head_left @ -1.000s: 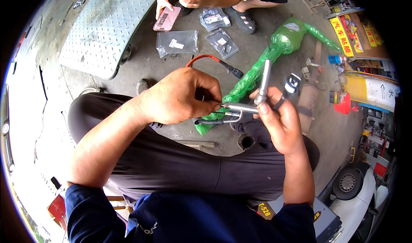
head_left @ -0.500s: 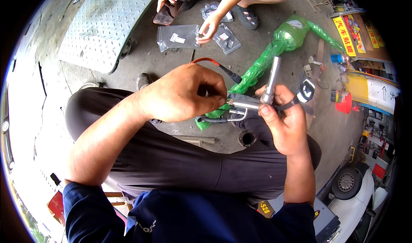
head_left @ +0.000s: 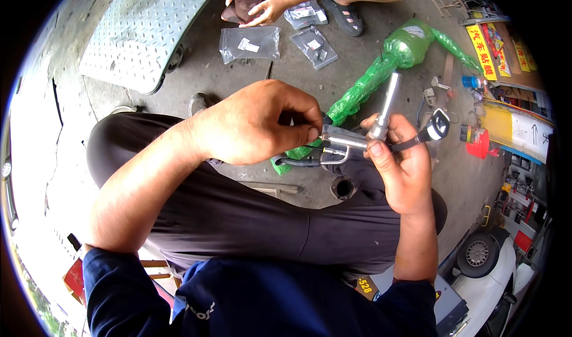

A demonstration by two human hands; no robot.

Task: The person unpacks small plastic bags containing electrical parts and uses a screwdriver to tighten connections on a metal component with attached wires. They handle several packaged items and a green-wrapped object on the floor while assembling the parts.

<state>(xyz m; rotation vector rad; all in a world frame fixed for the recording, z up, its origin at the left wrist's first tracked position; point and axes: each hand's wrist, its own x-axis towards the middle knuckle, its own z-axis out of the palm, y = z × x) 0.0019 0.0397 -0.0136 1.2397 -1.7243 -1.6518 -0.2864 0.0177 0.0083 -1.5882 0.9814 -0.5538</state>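
My right hand [head_left: 405, 167] grips a silver T-shaped metal part [head_left: 348, 140]; one cylindrical arm rises above my fingers, the other points toward my left hand. Beneath it runs a bent thin metal tube [head_left: 342, 156] that meets a black hose [head_left: 301, 162]. A black strap-like piece with a glossy black-and-white head [head_left: 438, 125] sticks out beyond my right fingers. My left hand [head_left: 262, 122] is closed in a pinch just off the near end of the metal part. Whatever lies between its fingertips is too small to tell.
Clear plastic bags [head_left: 250, 42] with small parts lie on the floor, beside a long green-wrapped bundle [head_left: 363, 87]. A person crouching opposite holds a dark glossy phone [head_left: 241, 8]. A tread-plate panel [head_left: 149, 27] stands at left; a flanged pipe [head_left: 344, 188] is below my hands.
An orange-and-black lead seen above my left hand has gone from view. The other person's hand has moved from the plastic bags to the phone. My hands have shifted slightly right.
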